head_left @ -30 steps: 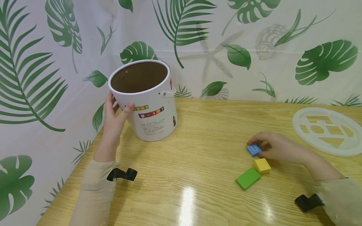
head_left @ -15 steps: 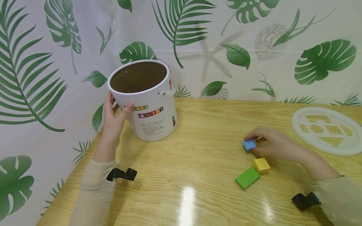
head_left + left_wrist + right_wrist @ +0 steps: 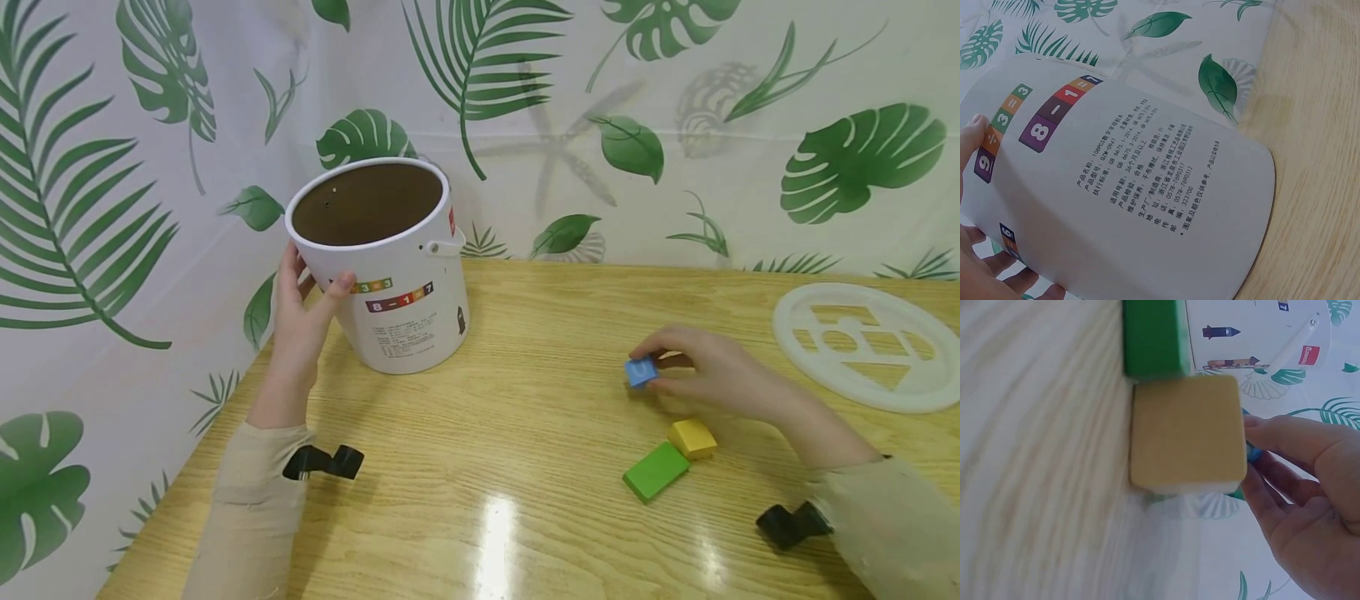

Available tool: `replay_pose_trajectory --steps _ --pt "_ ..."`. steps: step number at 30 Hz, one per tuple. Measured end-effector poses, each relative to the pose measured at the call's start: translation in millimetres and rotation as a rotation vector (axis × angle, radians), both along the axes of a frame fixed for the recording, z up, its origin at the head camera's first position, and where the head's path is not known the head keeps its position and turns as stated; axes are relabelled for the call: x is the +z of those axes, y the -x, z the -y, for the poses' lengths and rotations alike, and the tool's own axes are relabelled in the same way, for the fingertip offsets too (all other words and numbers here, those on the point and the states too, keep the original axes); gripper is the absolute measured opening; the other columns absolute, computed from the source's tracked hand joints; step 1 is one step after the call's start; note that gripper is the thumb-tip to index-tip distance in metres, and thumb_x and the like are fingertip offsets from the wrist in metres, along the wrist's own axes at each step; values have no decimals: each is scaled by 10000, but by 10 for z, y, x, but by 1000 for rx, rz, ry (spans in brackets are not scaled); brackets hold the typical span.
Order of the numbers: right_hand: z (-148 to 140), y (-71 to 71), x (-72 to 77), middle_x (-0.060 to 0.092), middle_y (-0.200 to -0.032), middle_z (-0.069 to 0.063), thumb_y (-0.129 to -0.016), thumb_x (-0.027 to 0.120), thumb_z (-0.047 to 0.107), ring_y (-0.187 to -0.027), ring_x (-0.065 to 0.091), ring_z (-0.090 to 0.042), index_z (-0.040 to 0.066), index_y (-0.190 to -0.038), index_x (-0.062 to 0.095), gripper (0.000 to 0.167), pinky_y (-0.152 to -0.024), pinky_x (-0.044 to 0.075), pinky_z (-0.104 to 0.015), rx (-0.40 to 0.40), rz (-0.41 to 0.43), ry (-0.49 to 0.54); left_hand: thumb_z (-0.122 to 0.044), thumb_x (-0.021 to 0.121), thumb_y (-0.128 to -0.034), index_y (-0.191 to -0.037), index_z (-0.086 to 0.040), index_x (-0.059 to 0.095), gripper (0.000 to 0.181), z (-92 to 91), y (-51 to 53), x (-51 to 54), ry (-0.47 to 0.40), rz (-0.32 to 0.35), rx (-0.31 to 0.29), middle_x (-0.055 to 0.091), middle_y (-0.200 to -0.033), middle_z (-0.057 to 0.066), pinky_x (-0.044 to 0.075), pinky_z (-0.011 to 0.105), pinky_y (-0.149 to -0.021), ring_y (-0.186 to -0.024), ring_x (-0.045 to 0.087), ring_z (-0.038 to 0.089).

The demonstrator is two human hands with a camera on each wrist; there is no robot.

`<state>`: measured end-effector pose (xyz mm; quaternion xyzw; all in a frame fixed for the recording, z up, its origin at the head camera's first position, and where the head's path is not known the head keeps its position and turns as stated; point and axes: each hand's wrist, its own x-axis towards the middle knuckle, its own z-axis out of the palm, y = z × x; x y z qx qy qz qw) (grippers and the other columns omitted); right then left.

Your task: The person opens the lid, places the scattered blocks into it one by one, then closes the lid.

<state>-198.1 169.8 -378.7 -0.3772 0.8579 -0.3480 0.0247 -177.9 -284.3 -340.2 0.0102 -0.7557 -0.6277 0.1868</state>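
Observation:
A white bucket (image 3: 401, 337) with printed number strips stands at the back left of the table, its dark inside showing. My left hand (image 3: 296, 329) holds its left side, thumb on the front; in the left wrist view the fingers (image 3: 1019, 281) bend along its wall. Over on the right, my right hand (image 3: 712, 375) pinches a small blue block (image 3: 641, 372) between thumb and fingers, just above the table. Nearer me lie a yellow block (image 3: 693, 439) and a green block (image 3: 656, 472), touching. In the right wrist view the yellow block (image 3: 1188, 431) hides most of the blue one.
A flat, pale oval plate with cut-out shapes (image 3: 847, 292) lies at the right of the wood-grain table (image 3: 450, 517). Behind the table and along its left side hangs a white cloth (image 3: 540, 125) printed with green leaves.
My right hand has carried the blue block left and a little away from me, off the yellow block's far side. The left hand and bucket have stayed put.

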Motion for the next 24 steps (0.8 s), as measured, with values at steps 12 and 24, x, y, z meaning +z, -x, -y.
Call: replay_pose_trajectory --steps 12,24 --pt "196 7 65 644 -1066 -24 -789 749 -21 -957 628 -185 33 -1088 659 317 -825 536 -335 29 -42 7 -375 689 -865 -1534 -310 102 893 16 16 -14 -3 1 -3 127 -1558 -1 239 531 -1096 -1392 184 278" --pt "477 75 255 637 -1080 -36 -806 744 5 -975 616 -186 27 -1100 648 310 -850 526 -331 98 -51 51 -379 695 -860 -1533 -321 107 895 11 11 2 -6 20 4 133 -1557 -6 240 522 -1099 -1393 184 276"
